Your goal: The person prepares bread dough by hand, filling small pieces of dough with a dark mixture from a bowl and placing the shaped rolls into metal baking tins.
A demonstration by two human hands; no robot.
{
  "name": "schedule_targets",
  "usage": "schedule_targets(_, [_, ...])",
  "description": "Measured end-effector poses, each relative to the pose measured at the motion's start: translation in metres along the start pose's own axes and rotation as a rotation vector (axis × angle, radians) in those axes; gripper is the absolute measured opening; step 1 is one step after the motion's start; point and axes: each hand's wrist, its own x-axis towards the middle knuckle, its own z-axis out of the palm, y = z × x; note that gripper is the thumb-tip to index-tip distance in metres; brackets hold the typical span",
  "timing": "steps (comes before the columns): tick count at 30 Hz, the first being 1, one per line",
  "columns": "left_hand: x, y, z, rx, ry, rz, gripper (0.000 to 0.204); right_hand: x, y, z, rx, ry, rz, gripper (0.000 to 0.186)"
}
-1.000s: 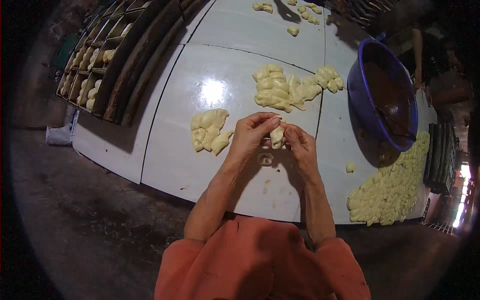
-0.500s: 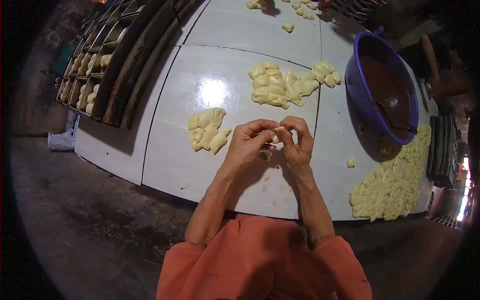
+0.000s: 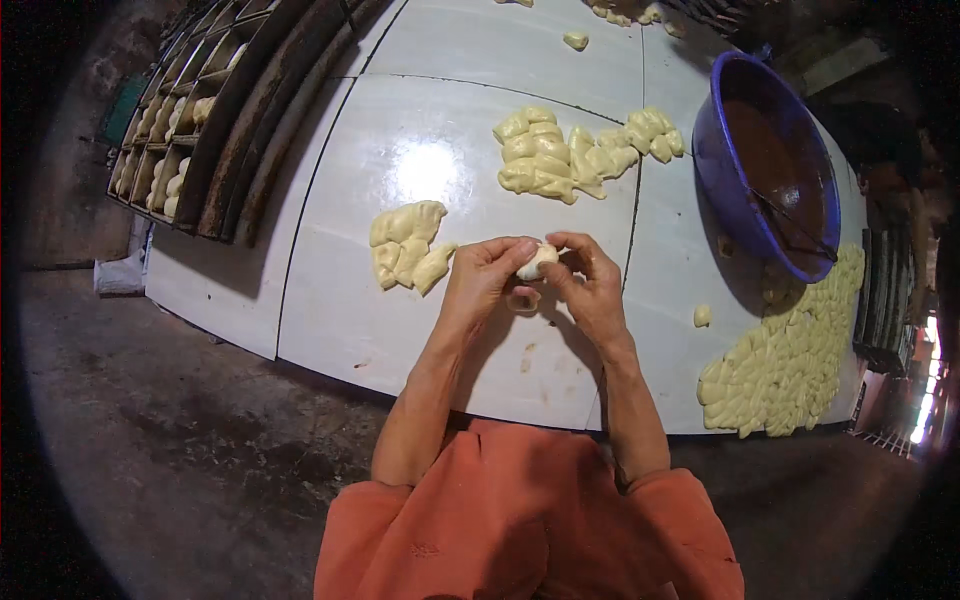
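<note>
Between my two hands, over the white table, is a small pale piece of dough (image 3: 538, 262), rounded on the side that shows. My left hand (image 3: 482, 278) pinches it with thumb and fingers from the left. From the right my right hand (image 3: 594, 290) grips its other side, thumb on the dough and fingers curled. Just left of my left hand lies a small group of yellowish dough pieces (image 3: 408, 245), pressed side by side. Beyond my hands sits a larger cluster of dough pieces (image 3: 540, 160). One lone dough piece (image 3: 702, 316) rests right of my right hand.
A purple basin (image 3: 708, 150) with a brown mass and a dark utensil stands at the right. Beside it spreads a broad sheet of dough pieces (image 3: 780, 375). At the far left is a divided rack (image 3: 160, 150) holding pale dough balls. The table's (image 3: 330, 320) near edge is before me.
The dough between my fingers shows more now, as a rounder white lump. My hands have shifted slightly and the right fingers have opened out a little around it.
</note>
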Motion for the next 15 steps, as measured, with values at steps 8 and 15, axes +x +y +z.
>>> schedule_targets(8, [0.010,0.001,-0.017,0.122,0.251,0.050,0.059,-0.003,0.006,-0.002,0.102,0.061,0.316,0.023])
schedule_targets(15, [0.014,0.033,0.029,0.146,0.071,0.107,0.063,-0.007,0.013,-0.006,-0.500,0.047,0.134,0.027])
